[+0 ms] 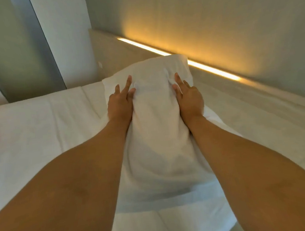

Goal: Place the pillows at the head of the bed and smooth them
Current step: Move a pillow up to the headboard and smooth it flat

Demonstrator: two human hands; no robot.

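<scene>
A long white pillow [156, 126] runs from the bottom middle up to the pale headboard [118, 51], its far end resting against it. My left hand [120, 103] presses on the pillow's left side with fingers spread. On the opposite side my right hand [188, 98] presses in the same way. The fabric bunches up between the two hands near the far end. Both forearms run along the pillow's flanks. The pillow lies on the white sheet of the bed [40, 126].
A lit warm light strip [180, 57] runs along the top of the headboard under a grey wall [213, 12]. A grey vertical panel [17, 52] stands at the far left corner. A white duvet fold [164, 222] lies under the pillow's near end.
</scene>
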